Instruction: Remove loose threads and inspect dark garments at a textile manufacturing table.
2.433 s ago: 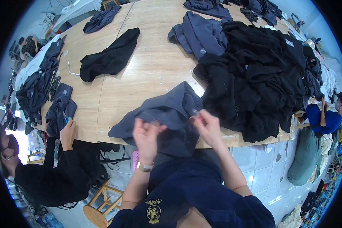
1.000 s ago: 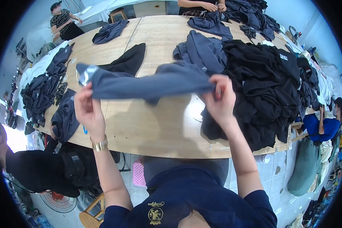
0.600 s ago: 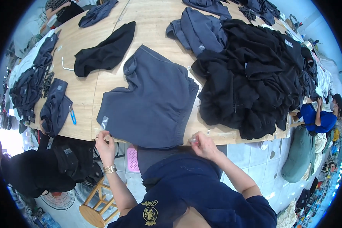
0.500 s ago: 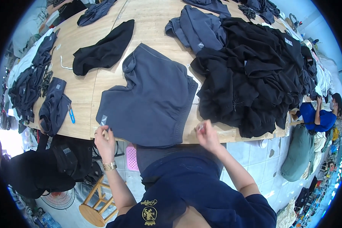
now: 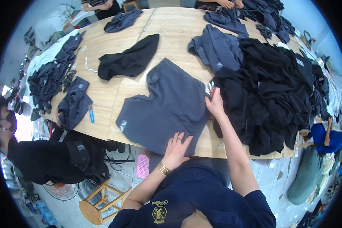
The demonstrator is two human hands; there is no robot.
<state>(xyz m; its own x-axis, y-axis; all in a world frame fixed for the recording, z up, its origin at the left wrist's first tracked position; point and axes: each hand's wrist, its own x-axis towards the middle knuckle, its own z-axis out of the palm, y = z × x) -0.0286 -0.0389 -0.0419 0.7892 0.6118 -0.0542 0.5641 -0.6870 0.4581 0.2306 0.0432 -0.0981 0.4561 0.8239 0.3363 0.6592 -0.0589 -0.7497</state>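
Head view: grey garment [image 5: 167, 108] lies spread flat on the wooden counter [image 5: 178, 30]. Left hand [image 5: 176, 146] rests open, palm down, on its near hem; right hand [image 5: 215, 103] has its grip pinched on the garment's right edge, just beside the black clothes pile [image 5: 277, 87].

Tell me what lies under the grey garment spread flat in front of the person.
The grey garment lies on the pale wooden table; left hand presses its hem. Anything beneath the cloth is hidden.

Long wooden table [image 5: 171, 30], pale tiled floor [image 5: 271, 178], wooden stool [image 5: 102, 199], floor fan [image 5: 62, 191]
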